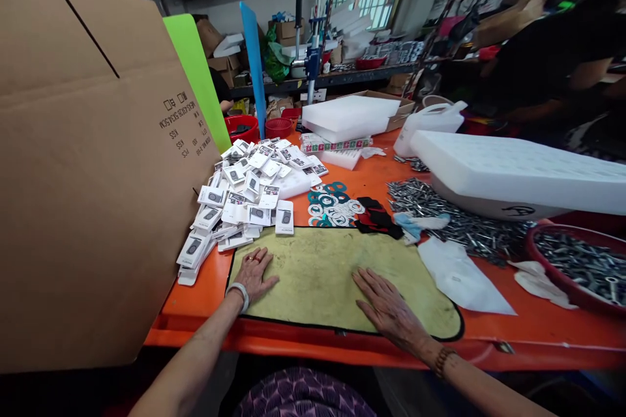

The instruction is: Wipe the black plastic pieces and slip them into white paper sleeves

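Observation:
A yellow-green mat (313, 273) with a black border lies at the front of the orange table (195, 313). My left hand (254, 275) rests flat on the mat's left part, fingers apart, holding nothing. On the right part my right hand (386, 305) lies palm down with its fingers stretched out, also holding nothing. Beyond my left hand is a heap of small white boxes (259, 214) with a dark device printed on them. Past the mat's far edge sit round white and teal stickers or tags (337, 207) and black-and-red gloves (377, 218).
A tall cardboard box (88, 195) walls off the left side. At right are a pile of metal parts (469, 228), a white foam tray (528, 166), a red basin (538, 244) of metal parts and a white foam sheet (462, 277). A person (552, 58) is at the far right.

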Available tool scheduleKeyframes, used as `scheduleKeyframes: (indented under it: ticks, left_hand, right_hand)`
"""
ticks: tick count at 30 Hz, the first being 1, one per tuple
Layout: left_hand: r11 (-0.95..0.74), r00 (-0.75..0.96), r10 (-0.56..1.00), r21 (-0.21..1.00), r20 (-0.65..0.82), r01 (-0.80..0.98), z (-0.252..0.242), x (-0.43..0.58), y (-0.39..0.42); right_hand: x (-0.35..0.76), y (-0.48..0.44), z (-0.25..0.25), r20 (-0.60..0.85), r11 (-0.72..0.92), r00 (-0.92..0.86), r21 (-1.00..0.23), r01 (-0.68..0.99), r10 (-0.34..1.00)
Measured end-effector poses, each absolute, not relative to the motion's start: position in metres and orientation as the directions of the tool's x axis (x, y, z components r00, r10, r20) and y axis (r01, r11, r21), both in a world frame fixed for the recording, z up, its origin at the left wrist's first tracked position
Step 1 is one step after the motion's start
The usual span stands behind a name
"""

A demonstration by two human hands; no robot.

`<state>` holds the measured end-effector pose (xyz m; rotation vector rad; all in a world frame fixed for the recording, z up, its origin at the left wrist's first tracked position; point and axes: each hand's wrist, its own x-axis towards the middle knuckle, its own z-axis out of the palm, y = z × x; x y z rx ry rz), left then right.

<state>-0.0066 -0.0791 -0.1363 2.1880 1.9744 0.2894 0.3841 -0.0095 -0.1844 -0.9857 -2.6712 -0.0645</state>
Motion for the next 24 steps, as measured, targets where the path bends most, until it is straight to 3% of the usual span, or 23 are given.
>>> scheduleKeyframes:
  ticks: [14,24]
  left_hand:
    - [-0.109,0.097,0.994,0.268,0.058,0.957,-0.136,-0.006,-0.081]
    - [-0.101,0.085,0.993,0.199,0.087,0.975,-0.155,-0.013,-0.074]
  right_hand:
    - [0.381,-0.010,-0.178,0.281,0.754,-0.708,-0.103,0.649,0.648]
    - [0.376,-0.023,-0.143,0.133,0.677,-0.666,-0.216,0.703,0.734]
